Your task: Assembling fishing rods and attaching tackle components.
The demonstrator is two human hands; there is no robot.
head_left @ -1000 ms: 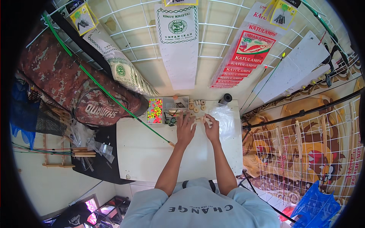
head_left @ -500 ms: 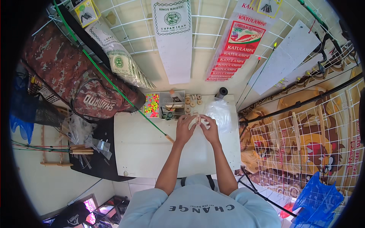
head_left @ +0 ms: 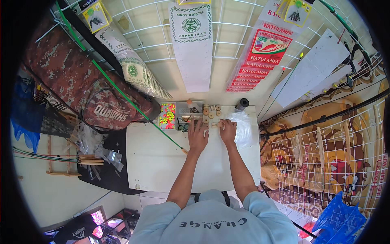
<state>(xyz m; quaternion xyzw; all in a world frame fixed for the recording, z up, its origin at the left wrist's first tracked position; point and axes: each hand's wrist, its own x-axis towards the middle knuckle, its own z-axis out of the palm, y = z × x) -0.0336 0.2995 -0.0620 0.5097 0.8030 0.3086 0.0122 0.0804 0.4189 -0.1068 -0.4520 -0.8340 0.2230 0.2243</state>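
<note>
While spreading the left hand (head_left: 198, 138) wide and curling the right hand (head_left: 228, 132), cannot tell around what, near the far tan spools (head_left: 211, 115), possibly risking rolling 1 away by nudging.

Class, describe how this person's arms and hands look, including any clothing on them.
The shirt is pale blue with dark lettering and short sleeves. Below them the forearms are bare, as are the left hand and right hand: no gloves.

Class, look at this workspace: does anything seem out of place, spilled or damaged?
Clear plastic wrappers lie jumbled on the black surface left of the white table, untidy compared with the boxed bright pieces. No spill shows.
</note>
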